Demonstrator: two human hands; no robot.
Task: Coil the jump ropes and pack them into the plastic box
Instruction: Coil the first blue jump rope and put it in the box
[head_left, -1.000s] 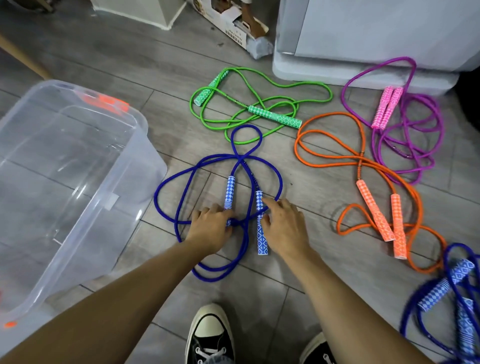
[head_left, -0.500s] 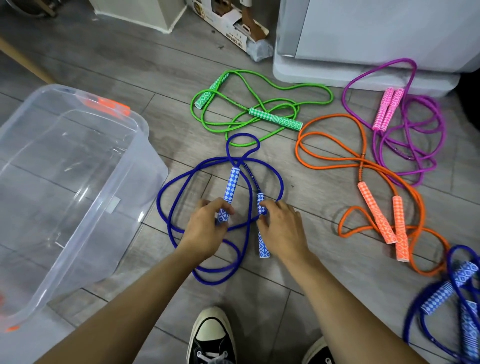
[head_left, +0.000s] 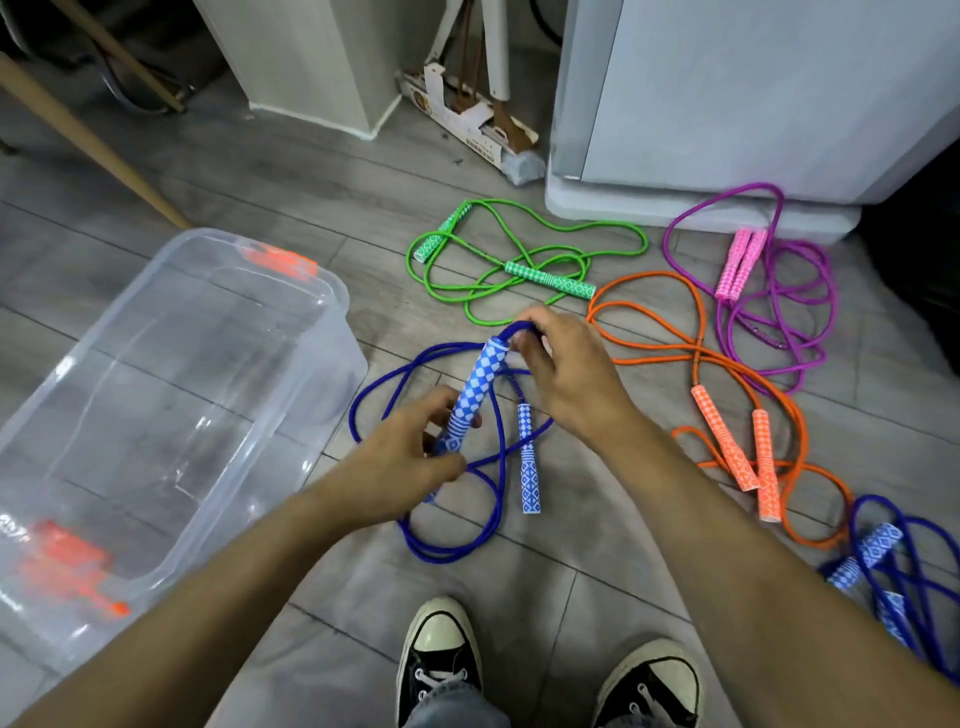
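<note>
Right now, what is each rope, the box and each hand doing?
Plastic box: open, no rope inside.
Blue rope: partly lifted, not coiled.
Left hand: gripping one blue handle.
Right hand: pinching the blue cord at that handle's top.
Other blue handle: lying on the floor.
Green rope, orange rope, purple rope, second blue rope: loose on the floor.

Soft, even indoor light, with faint shadows on the grey floor (head_left: 545, 582). Pale glare streaks the clear plastic box (head_left: 171, 395). Wide-angle bending warps the edges; slight softness throughout.
</note>
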